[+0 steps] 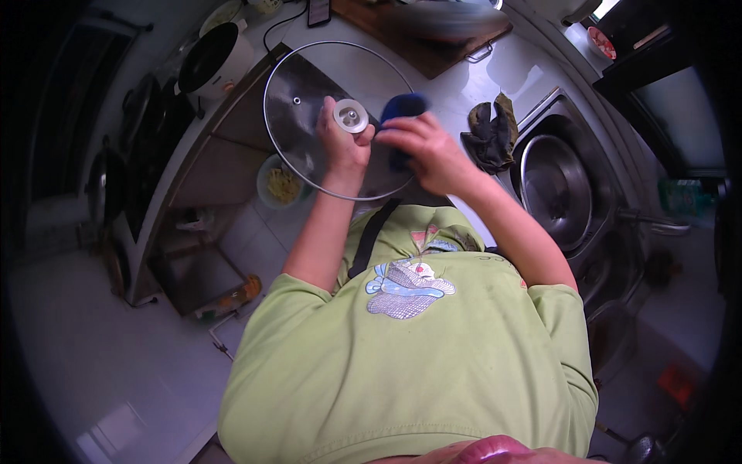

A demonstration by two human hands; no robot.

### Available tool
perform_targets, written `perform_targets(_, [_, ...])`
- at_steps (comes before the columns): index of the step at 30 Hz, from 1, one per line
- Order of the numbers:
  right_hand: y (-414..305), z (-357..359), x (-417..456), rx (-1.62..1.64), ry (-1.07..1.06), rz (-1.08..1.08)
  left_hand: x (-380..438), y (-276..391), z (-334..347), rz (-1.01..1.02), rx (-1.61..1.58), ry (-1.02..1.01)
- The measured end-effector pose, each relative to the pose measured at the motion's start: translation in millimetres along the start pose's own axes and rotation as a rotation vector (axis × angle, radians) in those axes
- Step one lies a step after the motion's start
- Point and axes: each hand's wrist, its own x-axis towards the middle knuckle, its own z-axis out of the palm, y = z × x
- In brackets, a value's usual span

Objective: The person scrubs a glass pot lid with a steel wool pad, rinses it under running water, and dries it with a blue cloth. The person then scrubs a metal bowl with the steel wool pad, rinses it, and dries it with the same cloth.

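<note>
My left hand (343,142) grips the pale round knob (350,116) of a glass pan lid (301,139) with a metal rim and a small vent hole. The lid is held up in front of my body. To the right of the knob, my right hand (432,148) is at the lid's right part, fingers bent toward the knob. A blurred dark blue cloth (404,107) lies just beyond and partly behind these fingers. Whether the fingers pinch the cloth cannot be told.
A steel basin (556,185) stands in the sink at right, beside a dark crumpled cloth (493,133). A wooden board (432,64) and phone (319,11) lie at the back. A white pot (232,66) stands at left; a bowl of yellowish food (281,182) sits lower, partly behind the lid.
</note>
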Motion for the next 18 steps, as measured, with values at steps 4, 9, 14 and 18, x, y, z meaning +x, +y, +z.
perform_targets(4, [-14,1,-2,0.078,-0.092,-0.038,-2,-1,7,0.109,0.0,0.172])
perform_targets(9, [36,5,-3,-0.145,-0.025,0.249,-17,16,4,0.048,0.05,0.054])
perform_targets(14, [53,17,2,0.08,0.202,0.447,31,28,-25,0.046,-0.285,0.111])
perform_targets(18, [39,21,37,0.199,0.258,0.468,68,93,-20,0.104,-0.202,0.115])
